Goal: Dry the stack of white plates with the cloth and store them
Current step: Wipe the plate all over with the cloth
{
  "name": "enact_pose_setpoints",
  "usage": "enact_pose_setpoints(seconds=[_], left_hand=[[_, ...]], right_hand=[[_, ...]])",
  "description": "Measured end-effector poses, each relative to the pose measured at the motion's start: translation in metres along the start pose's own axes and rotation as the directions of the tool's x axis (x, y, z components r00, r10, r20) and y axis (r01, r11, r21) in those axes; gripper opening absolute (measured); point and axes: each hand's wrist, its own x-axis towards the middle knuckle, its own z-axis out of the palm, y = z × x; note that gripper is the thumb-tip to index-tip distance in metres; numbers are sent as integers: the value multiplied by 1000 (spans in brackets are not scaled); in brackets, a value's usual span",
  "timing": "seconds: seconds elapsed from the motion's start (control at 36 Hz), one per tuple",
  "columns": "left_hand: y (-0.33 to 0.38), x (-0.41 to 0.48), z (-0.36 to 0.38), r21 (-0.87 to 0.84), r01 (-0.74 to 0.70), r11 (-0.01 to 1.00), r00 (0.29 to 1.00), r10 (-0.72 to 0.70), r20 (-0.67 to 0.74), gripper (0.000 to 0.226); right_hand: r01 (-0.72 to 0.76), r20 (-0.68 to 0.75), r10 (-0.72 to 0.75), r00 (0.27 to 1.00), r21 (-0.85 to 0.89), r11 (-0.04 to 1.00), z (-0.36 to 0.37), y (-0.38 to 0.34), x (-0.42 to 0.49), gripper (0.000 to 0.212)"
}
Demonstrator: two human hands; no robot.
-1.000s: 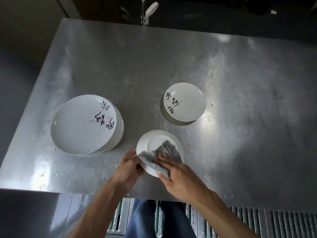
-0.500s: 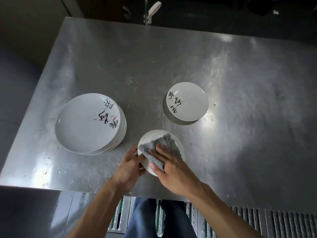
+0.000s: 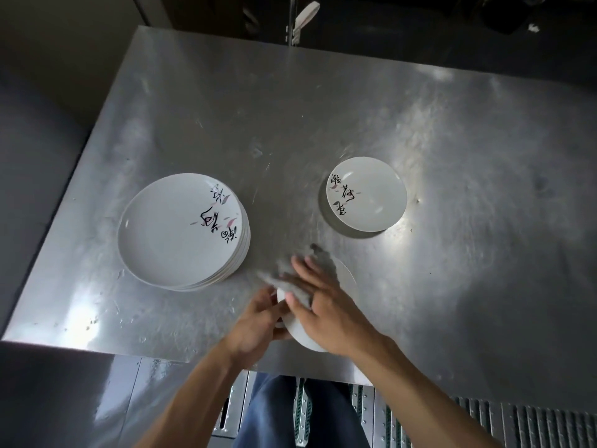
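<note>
Slippage threatens: the left grip pinches only the rim of the plate while the right grip, fingers spread, presses the cloth onto it near the tabletop edge — a hard wipe could wrench it free, or left into the stack.

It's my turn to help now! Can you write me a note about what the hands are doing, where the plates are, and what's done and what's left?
Left hand grips the rim of the small plate near the front edge of the steel table.
Right hand presses the grey cloth onto that plate, fingers straight.
The stack of plates sits to the left, with no hand on it. A single plate lies apart, beyond the hands.
Done: maybe the single plate, though I cannot tell if it is dry.
Left: finish this plate, dry the stack, store them all.
</note>
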Motion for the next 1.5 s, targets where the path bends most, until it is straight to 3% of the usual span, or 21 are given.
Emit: enact_pose_setpoints(seconds=[0.06, 0.11, 0.14, 0.22, 0.25, 0.33, 0.42, 0.5, 0.56, 0.67, 0.72, 0.81, 0.89, 0.94, 1.03, 1.14, 1.25, 1.36, 1.44, 1.5], left_hand=[[4, 0, -2, 4, -1, 1000, 1000, 1, -11, 25], [7, 1, -4, 5, 23, 1000, 1000, -23, -3, 36], [8, 1, -4, 5, 32, 999, 999, -32, 2, 40], [10, 2, -5, 32, 22, 999, 1000, -22, 8, 36], [11, 2, -5, 38, 18, 999, 1000, -19, 12, 33], [13, 3, -3, 12, 23, 1000, 1000, -23, 4, 32], [5, 6, 1, -66, -31, 997, 996, 26, -81, 32], [-11, 4, 9, -184, -77, 980, 983, 44, -177, 31], [-14, 2, 11, -244, -75, 967, 985, 34, -169, 32], [-9, 3, 1, -231, 8, 973, 989, -42, -142, 37], [-8, 1, 0, -161, 23, 987, 996, -37, -83, 44], [-6, -1, -2, -100, 35, 994, 998, -40, -47, 42], [-1, 0, -4, -58, 54, 997, 997, -57, -53, 43], [4, 0, -3, -56, 69, 996, 997, -71, -29, 47], [6, -2, -2, -39, 73, 997, 997, -73, -7, 36], [10, -2, -1, -66, 94, 993, 996, -93, 11, 44], [13, -4, -1, -14, 81, 997, 996, -80, 42, 45], [11, -8, 2, 37, 54, 998, 996, -56, 70, 45], [11, -7, 5, 40, 53, 998, 996, -55, 71, 46], [9, -6, 5, 2, 78, 997, 997, -78, 29, 47]], right_hand=[[-81, 56, 85, 995, -65, 995, -3, 10, 3, 44], [-302, -42, 302, 952, 14, 953, -11, 17, 7, 49], [-321, -65, 323, 944, 34, 946, -12, 17, 9, 51], [-18, 58, 24, 998, -101, 995, -4, 13, 7, 48], [5, 65, 3, 998, -119, 993, -2, 15, 6, 47], [-257, -145, 246, 958, -64, 964, -6, 22, 9, 50], [-246, -158, 232, 960, -73, 967, 0, 22, 8, 53], [-387, -130, 407, 904, 156, 909, 0, 29, 3, 56], [-437, -99, 481, 871, 292, 851, -2, 31, 1, 58], [-322, -62, 364, 929, 344, 882, -1, 16, -6, 57], [-170, -7, 179, 984, 276, 946, 2, 5, -8, 51], [22, 83, -29, 996, 83, 996, 2, 10, 0, 48], [-209, -72, 213, 974, 62, 976, -8, 20, 11, 47], [-119, -78, 117, 990, -23, 993, -10, 16, 15, 48], [153, 114, -134, 984, -186, 970, -3, 18, 9, 49], [-63, -51, 51, 997, -267, 962, -14, 27, 13, 52], [120, 85, -101, 991, -274, 954, -11, 25, 4, 51], [267, 131, -243, 961, -223, 937, -12, 25, 2, 51], [268, 121, -251, 960, -153, 951, -5, 27, 3, 51], [100, 43, -96, 994, -111, 989, -7, 35, 8, 48]])
